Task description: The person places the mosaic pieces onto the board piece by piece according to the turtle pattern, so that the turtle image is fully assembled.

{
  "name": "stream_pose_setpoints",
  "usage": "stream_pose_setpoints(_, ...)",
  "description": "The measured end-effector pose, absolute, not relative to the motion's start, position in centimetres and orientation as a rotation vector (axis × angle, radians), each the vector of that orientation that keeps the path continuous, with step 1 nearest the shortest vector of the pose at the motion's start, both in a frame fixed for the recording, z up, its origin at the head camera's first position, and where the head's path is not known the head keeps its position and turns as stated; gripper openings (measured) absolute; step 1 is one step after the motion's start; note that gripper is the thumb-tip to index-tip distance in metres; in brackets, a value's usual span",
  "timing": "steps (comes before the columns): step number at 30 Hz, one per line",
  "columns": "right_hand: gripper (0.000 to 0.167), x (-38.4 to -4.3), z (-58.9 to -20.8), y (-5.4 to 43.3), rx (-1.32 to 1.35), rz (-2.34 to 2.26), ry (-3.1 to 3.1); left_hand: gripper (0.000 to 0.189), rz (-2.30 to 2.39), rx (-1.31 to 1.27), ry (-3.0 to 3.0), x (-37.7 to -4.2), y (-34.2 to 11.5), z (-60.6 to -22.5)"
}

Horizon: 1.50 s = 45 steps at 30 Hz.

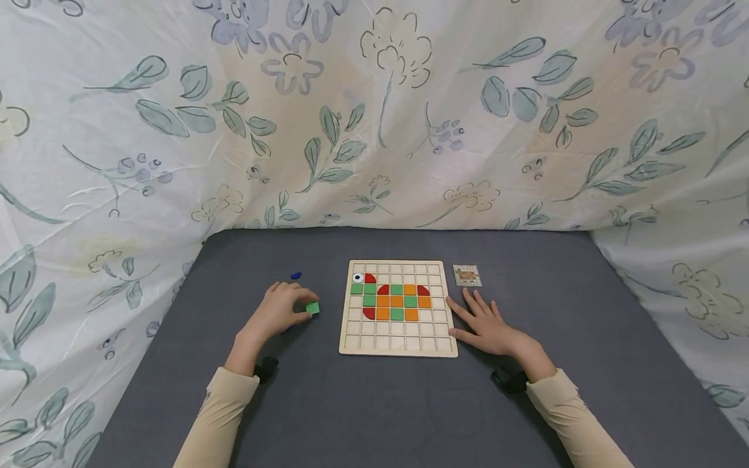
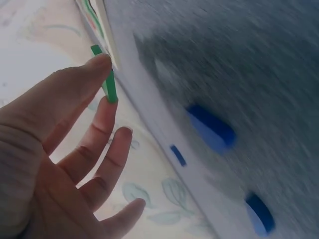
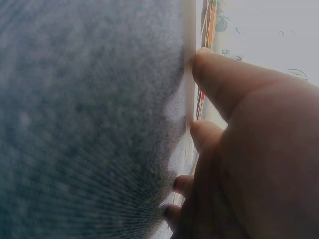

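My left hand (image 1: 281, 309) pinches a green square tile (image 1: 313, 308) between thumb and fingertips, left of the gridded wooden board (image 1: 398, 341). In the left wrist view the green tile (image 2: 110, 85) is seen nearly edge-on. Fingers spread, my right hand (image 1: 488, 324) rests at the board's right edge, thumb and a fingertip touching its rim. Red, green and orange tiles (image 1: 396, 301) form a patterned shape on the board, with a white eye tile (image 1: 358, 278) at the upper left.
A blue piece (image 1: 295, 275) lies beyond my left hand; the left wrist view shows more rounded blue pieces (image 2: 214, 130) on the grey cloth (image 1: 374, 409). A small picture card (image 1: 467, 275) lies right of the board. Floral fabric (image 1: 398, 162) hangs behind the table and along its sides.
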State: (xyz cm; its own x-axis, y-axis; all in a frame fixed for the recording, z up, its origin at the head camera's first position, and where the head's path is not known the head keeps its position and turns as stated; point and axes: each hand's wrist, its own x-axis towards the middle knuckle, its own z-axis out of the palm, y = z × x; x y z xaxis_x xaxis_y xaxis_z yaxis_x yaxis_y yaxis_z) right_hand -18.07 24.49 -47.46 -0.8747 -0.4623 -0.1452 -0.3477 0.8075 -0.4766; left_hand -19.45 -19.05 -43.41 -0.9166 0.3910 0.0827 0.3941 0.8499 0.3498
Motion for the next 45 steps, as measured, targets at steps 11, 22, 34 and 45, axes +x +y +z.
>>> stream_pose_setpoints(11,0.072,-18.0,-47.4,24.4,-0.607,-0.616,2.745,0.031,-0.609,-0.798,-3.027,-20.9,-15.6,-43.3)
stream_pose_setpoints(22,0.073,-18.1,-47.4,24.4,-0.591,-0.603,2.735,0.032,-0.624,-0.957,-2.985,-22.0,-12.8,-43.4)
stream_pose_setpoints(34,0.071,-18.1,-47.6,24.4,-0.628,-0.639,2.746,0.027,-0.669,-1.094,-2.99,-22.7,-9.3,-42.8)
stream_pose_setpoints(45,0.073,-18.2,-47.6,24.5,-0.605,-0.598,2.744,0.028,-0.635,-1.243,-2.964,-23.6,-6.2,-43.0)
